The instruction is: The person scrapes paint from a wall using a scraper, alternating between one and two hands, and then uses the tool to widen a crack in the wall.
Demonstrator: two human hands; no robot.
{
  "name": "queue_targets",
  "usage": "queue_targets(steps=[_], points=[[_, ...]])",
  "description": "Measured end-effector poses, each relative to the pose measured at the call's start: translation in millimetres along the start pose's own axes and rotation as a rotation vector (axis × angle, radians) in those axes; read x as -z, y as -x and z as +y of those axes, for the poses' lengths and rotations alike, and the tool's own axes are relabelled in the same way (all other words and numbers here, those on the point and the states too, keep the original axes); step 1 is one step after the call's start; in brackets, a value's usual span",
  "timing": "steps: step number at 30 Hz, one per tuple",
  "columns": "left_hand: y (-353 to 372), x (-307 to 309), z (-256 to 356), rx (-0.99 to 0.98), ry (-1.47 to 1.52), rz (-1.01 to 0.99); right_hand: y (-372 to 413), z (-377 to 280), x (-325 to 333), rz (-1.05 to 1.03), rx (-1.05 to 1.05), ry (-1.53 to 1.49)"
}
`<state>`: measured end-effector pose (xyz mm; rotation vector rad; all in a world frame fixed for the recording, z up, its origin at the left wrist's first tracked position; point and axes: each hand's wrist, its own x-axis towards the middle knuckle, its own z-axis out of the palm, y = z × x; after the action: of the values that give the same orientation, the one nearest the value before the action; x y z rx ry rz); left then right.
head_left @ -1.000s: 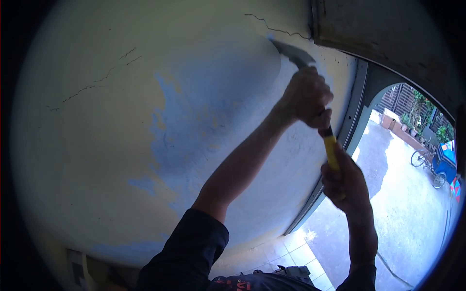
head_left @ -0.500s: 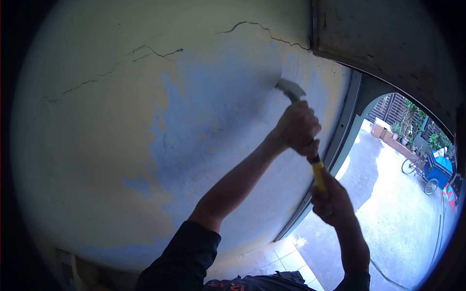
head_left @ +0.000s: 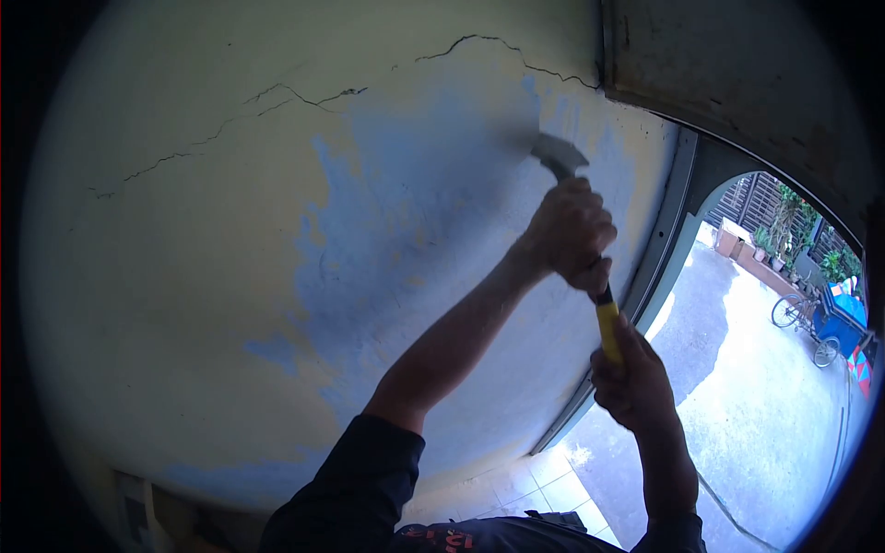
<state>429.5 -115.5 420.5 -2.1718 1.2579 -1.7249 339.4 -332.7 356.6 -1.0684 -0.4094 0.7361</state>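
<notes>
Both my hands grip a long-handled scraper (head_left: pixel 608 327) with a yellow and black handle and a flat grey metal head. My left hand (head_left: pixel 573 232) is closed around the upper shaft, just below the head. Lower down, my right hand (head_left: pixel 636 380) wraps the yellow end of the handle. The head lies close against a cream wall (head_left: pixel 184 295), at the right part of a large ragged blue patch (head_left: pixel 396 175). A dark shadow falls across the wall left of the head.
Thin cracks (head_left: pixel 470 39) run along the wall above the patch. A dark panel (head_left: pixel 737 74) hangs at the upper right. Beside the wall is a doorway frame (head_left: pixel 666 207), with sunlit concrete (head_left: pixel 765 396), a blue cart (head_left: pixel 837 318) and potted plants (head_left: pixel 777 263) outside. White floor tiles (head_left: pixel 558 468) show below.
The scraper head and my left hand have shifted slightly up, and the head sits at a different angle. The whole view has shifted a little. Both hands keep their grip.
</notes>
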Motion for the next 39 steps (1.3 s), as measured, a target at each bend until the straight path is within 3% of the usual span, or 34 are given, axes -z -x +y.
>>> queue_targets(steps=[4,6,12,20,22,31,33,39], points=[[1,4,3,0.112,0.024,-0.091,-6,3,1,-0.014,-0.014,-0.034],[-13,8,-13,0.035,-0.035,-0.074,-12,-7,-3,-0.027,0.060,-0.023],[-7,2,-6,0.059,0.022,0.018,-4,-11,-5,-0.091,0.005,-0.063],[-19,9,-15,0.068,0.002,-0.012,-4,-19,-12,-0.105,0.029,-0.064],[-22,9,-21,-0.005,-0.046,-0.004,-12,-18,-10,0.024,0.031,-0.068],[-22,13,-18,0.067,-0.026,-0.103,-17,-19,-8,-0.082,0.058,-0.112],[-38,18,-35,-0.011,-0.073,-0.079,-23,-25,-9,-0.056,0.109,-0.088],[-29,6,-27,0.006,-0.059,-0.018,-17,-22,-10,-0.057,0.074,-0.106]])
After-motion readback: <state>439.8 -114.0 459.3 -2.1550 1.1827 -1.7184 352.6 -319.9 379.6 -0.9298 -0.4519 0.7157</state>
